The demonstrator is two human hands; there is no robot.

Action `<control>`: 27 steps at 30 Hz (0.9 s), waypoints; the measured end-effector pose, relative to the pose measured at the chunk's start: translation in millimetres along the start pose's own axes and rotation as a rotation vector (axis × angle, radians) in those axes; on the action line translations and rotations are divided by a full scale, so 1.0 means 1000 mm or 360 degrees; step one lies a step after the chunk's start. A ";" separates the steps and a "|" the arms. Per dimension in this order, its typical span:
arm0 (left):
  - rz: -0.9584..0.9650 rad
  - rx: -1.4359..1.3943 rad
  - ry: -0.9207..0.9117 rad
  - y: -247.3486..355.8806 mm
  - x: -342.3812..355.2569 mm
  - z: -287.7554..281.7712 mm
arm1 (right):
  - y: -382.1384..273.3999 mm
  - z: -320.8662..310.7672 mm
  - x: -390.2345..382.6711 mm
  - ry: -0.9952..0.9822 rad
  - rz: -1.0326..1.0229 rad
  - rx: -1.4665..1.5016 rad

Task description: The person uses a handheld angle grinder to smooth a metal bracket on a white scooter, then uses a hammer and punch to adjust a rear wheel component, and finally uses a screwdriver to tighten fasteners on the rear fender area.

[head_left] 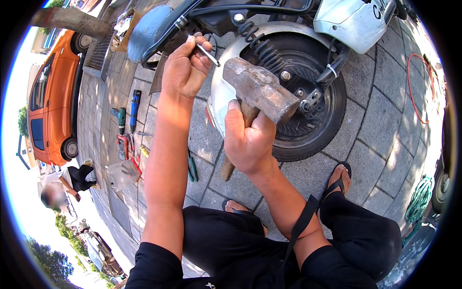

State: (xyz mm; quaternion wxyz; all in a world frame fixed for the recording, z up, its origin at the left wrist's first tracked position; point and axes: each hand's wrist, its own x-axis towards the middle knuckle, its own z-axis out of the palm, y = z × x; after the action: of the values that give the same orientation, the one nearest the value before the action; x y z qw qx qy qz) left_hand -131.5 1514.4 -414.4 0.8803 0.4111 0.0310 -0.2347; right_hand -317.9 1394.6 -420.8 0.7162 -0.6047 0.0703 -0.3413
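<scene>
My left hand point(186, 70) is closed around a short metal rod point(208, 54), whose dark tip points down and right. It is up beside the dark frame tube point(166, 36) at the rear of a scooter. My right hand point(250, 139) grips a sledgehammer point(262, 86) by its wooden handle, close under the worn, rusty head. The hammer head hangs in front of the scooter's rear wheel point(313, 130) and hides part of it and of the white fender point(217, 89). A black coil spring point(262, 48) stands above the wheel hub.
On the paving to the left lie a blue power tool point(135, 111), a green drill point(120, 119), a red meter point(124, 147), green-handled pliers point(192, 168) and a clear plastic box point(120, 171). An orange car point(55, 96) and a crouching person point(72, 183) are farther left. Green rope point(419, 198) lies right.
</scene>
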 end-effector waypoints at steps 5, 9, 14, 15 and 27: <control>-0.0011 -0.0031 -0.0028 0.001 0.001 -0.004 | 0.000 -0.001 0.000 -0.0012 0.0088 0.0040; -0.0080 -0.0046 -0.0042 0.002 0.002 -0.004 | 0.000 0.000 -0.002 0.0006 0.0141 0.0120; -0.0005 -0.0010 -0.0053 -0.001 0.000 -0.001 | 0.003 0.000 -0.003 -0.0001 0.0103 0.0098; -0.0005 -0.0012 -0.0048 -0.001 -0.001 0.000 | 0.002 0.000 -0.002 -0.0005 0.0085 0.0078; -0.0072 -0.0068 -0.0113 0.002 0.002 -0.008 | 0.006 0.001 -0.005 -0.0030 0.0150 0.0146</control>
State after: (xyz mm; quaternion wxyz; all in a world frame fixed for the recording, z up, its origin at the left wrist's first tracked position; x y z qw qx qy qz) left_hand -127.8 1521.1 -418.7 0.8840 0.3827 0.0141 -0.2681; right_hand -318.6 1398.5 -427.2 0.7591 -0.5704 0.0762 -0.3043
